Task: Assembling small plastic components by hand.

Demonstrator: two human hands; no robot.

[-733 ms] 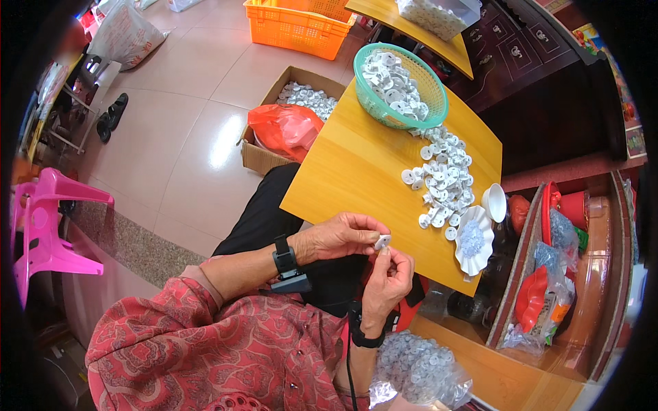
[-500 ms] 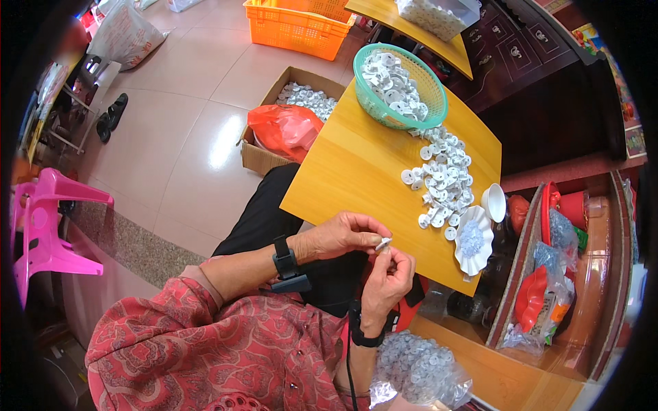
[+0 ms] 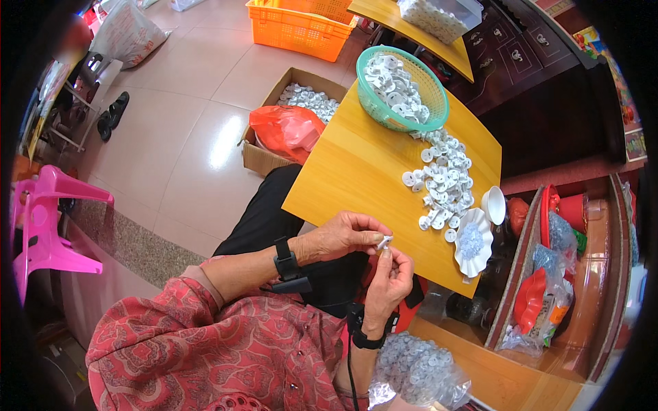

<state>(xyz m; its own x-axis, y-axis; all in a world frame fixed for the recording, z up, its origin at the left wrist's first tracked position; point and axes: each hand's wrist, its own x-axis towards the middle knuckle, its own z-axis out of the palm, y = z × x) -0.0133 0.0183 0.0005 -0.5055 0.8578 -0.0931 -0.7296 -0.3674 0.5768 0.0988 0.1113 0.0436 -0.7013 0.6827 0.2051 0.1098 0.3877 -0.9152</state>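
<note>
Close to the table's near edge, my left hand point(image 3: 348, 236) pinches a small white plastic piece point(image 3: 385, 242) between thumb and fingers. My right hand point(image 3: 388, 277) is closed just below it, thumb and fingertips against the same piece. Much of the piece is covered by my fingertips. On the yellow wooden table point(image 3: 343, 171), a pile of white round slotted plastic pieces point(image 3: 444, 179) trails from a green basket point(image 3: 404, 122) filled with similar ones. A white fluted dish point(image 3: 481, 262) holds tiny pale-blue bits, and a small white bowl point(image 3: 493, 205) leans beside it.
Left of the table stands a cardboard box point(image 3: 264, 162) with white pieces and a red bag point(image 3: 288, 129). A clear bag of small parts point(image 3: 415, 366) lies by my right forearm. Farther off are an orange crate point(image 3: 301, 33) and a pink stool point(image 3: 55, 226).
My right hand has shifted slightly at the piece, and more of the white piece now shows between my fingertips. The view has moved a touch; the pile and containers look the same.
</note>
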